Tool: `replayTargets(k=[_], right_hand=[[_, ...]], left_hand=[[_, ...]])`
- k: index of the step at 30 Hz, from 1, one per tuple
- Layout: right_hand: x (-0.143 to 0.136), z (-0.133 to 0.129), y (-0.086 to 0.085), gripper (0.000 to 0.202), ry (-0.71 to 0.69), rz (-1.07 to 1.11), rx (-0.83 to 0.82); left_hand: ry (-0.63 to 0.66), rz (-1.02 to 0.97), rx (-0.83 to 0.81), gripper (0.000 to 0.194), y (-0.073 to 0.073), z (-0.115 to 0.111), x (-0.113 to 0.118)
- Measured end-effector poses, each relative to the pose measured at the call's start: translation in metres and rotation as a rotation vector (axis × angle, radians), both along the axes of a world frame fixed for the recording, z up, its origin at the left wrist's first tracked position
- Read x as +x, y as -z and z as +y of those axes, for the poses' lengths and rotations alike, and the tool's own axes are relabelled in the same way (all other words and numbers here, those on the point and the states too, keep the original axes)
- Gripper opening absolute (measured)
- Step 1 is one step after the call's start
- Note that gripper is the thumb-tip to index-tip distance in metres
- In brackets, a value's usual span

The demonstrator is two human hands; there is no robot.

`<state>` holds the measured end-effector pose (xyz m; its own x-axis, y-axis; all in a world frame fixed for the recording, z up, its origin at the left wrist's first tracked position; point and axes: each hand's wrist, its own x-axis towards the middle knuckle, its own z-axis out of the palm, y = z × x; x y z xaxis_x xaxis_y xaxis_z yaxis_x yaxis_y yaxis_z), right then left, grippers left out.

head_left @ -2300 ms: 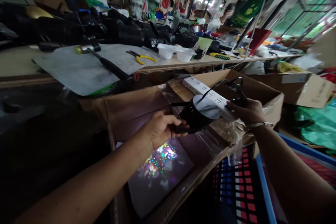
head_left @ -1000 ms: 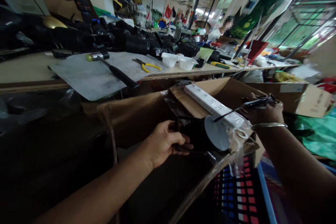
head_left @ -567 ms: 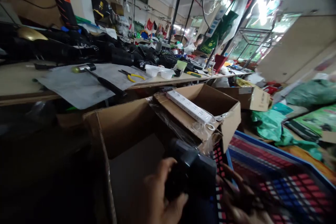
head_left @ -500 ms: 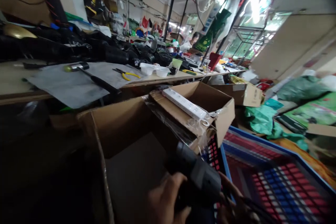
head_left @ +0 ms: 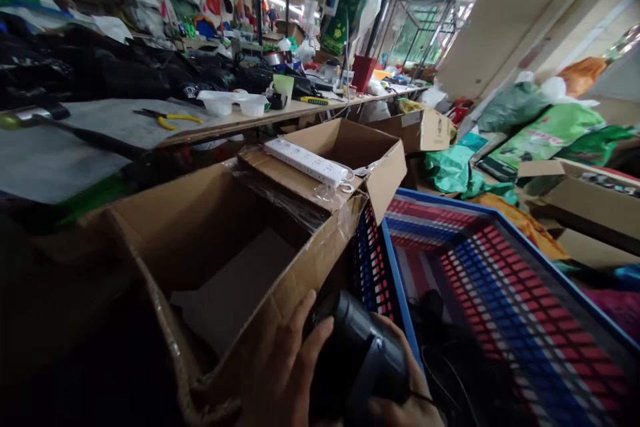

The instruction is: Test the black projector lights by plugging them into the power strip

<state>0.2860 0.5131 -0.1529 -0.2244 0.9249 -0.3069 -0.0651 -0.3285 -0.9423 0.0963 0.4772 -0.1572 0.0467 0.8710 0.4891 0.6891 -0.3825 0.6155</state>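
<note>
Low in the head view, a black cylindrical device (head_left: 345, 340) with a bracket on its side is between my two hands. My right hand (head_left: 413, 373) wraps around its right side, a thin dark cable beside it. My left hand (head_left: 287, 367) presses on its left side, fingertips at its top edge. To the left of the hands is an open cardboard box (head_left: 300, 267) with a pale sheet (head_left: 235, 287) in its bottom. On the right, a blue-rimmed basket (head_left: 400, 280) with a striped lining contains dark corded items (head_left: 450, 360), partly in shadow.
A white power strip (head_left: 310, 163) lies on a second cardboard box (head_left: 385, 143). On the workbench (head_left: 245, 121) are a hammer (head_left: 75, 130), yellow-handled pliers (head_left: 170, 120), white plastic trays (head_left: 233, 103) and black items (head_left: 115, 67). Green sacks (head_left: 545, 140) and another box (head_left: 590, 200) stand at right.
The view has swung right and down, showing more of the basket. The black device is now more upright, with my left hand's fingers stretched along its side.
</note>
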Motion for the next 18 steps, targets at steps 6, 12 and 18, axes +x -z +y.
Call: replayTargets(k=[6, 12, 18], right_hand=[[0.004, -0.005, 0.006, 0.086, 0.05, -0.063, 0.009], [-0.01, -0.016, -0.002, 0.084, 0.134, 0.102, -0.016], [-0.034, -0.024, 0.008, 0.098, 0.082, 0.158, 0.21]], left_hand=[[0.208, -0.143, -0.145, 0.089, 0.011, 0.003, -0.001], [-0.027, -0.553, -0.321, 0.082, 0.015, 0.001, 0.015], [0.193, -0.805, -0.794, 0.051, 0.002, 0.013, 0.014]])
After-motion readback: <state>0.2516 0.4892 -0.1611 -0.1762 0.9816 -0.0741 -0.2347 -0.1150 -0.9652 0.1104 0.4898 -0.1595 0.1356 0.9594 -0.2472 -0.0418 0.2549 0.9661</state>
